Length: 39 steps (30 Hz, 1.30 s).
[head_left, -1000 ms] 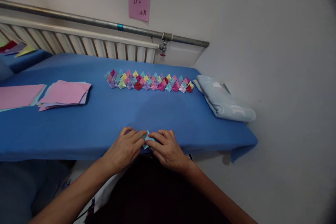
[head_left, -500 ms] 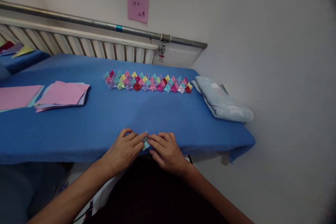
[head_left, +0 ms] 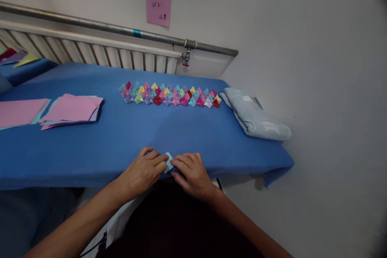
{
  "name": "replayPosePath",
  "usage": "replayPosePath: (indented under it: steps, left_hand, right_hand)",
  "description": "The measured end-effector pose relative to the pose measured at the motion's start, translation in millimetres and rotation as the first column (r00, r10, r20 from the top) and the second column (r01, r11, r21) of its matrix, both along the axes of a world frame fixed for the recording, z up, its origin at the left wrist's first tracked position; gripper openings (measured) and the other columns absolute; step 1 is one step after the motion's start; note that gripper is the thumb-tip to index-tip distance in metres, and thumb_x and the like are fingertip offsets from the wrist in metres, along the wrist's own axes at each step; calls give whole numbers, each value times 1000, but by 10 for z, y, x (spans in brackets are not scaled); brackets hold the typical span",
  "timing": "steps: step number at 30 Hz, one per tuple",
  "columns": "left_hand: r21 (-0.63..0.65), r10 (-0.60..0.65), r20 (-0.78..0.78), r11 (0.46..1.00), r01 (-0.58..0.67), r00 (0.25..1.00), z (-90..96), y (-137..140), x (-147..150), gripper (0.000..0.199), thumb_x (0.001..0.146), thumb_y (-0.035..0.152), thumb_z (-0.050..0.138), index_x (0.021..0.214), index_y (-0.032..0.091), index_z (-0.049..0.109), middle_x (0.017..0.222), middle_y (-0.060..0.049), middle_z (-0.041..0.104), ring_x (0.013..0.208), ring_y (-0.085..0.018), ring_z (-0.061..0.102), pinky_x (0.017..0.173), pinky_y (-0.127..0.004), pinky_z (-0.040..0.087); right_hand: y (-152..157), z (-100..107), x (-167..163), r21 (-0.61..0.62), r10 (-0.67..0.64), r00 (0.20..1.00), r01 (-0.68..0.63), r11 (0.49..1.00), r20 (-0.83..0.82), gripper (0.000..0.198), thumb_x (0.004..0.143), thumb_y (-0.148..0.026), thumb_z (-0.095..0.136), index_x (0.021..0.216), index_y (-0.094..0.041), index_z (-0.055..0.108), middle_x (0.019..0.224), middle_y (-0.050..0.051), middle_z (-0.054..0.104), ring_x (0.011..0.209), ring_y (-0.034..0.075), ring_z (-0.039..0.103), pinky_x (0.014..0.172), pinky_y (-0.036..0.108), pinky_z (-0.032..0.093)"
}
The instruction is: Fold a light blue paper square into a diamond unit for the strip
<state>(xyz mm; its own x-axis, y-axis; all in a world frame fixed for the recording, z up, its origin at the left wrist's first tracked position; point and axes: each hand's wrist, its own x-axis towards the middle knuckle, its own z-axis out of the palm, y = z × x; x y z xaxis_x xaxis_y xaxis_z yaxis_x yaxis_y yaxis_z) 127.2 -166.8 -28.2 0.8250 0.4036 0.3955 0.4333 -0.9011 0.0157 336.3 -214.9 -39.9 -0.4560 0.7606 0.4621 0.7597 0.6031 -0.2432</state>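
sheets (head_left: pixel 71 107): lying left of paper row (head_left: pixel 169 94) | left hand (head_left: pixel 145 172): half-curled in front of row, holding slip (head_left: pixel 168 163) | slip: lying in front of row, between hands | right hand (head_left: pixel 192 175): half-curled in front of row, touching slip's right edge, grip unclear | folded cloth (head_left: pixel 256 115): lying right of row

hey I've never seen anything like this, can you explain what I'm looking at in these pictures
There's no machine here, just a person's bare hands. One camera, worn on that person's head, looks forward and down. The left hand and right hand meet at a small light-blue paper near the front edge of a blue-covered surface. Both touch it, though how firmly is hidden. Beyond lie rows of colourful folded pieces; paper sheets lie to the left, and a folded pale-blue cloth to the right.
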Motion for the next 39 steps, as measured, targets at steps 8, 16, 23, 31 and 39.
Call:
replayPosePath:
  steps: [8, 16, 23, 31, 39]
  left_hand:
    - [-146, 45, 75, 989, -34, 996, -37, -18, -11, 25, 85, 6, 42, 101, 21, 53, 114, -4, 66, 94, -17, 58, 88, -37, 33]
    - [-153, 15, 74, 988, -4, 997, -38, 1, -29, 31, 86, 11, 47, 114, 23, 55, 118, -4, 64, 97, -18, 57, 88, -36, 33]
    - [-135, 12, 122, 991, 4, 992, -97, 25, -40, 23, 89, 15, 48, 109, 21, 59, 115, -4, 66, 94, -17, 58, 85, -36, 34]
    - [-247, 161, 176, 962, -115, 971, -100, -41, 1, 22, 91, 21, 47, 106, 24, 63, 111, -2, 68, 91, -18, 57, 81, -36, 36]
    - [-379, 316, 203, 898, -223, 927, -125, -61, 78, 25, 94, 31, 44, 111, 25, 61, 104, -1, 70, 86, -17, 58, 83, -37, 37]
  right_hand:
    - [-5, -12, -31, -5, -48, 999, 48, 999, -23, 16, 92, -25, 52, 101, -20, 64, 96, 5, 67, 90, 19, 54, 80, 35, 35]
    - [-16, -45, -43, -3, -67, 996, 67, 998, -54, 17, 90, -26, 54, 102, -20, 64, 98, 6, 67, 90, 19, 54, 79, 36, 36]
    - [-18, -68, -80, 19, -118, 987, 121, 993, -107, 16, 89, -29, 56, 99, -20, 65, 98, 6, 66, 90, 20, 54, 80, 36, 36]
    - [-10, -54, -112, -27, -172, 976, 170, 985, -137, 15, 92, -23, 51, 91, -20, 65, 95, 5, 66, 87, 18, 55, 80, 35, 36]
    - [39, -12, -180, -122, -285, 942, 266, 956, -177, 13, 90, -24, 53, 81, -21, 61, 92, 3, 66, 87, 18, 55, 78, 33, 36]
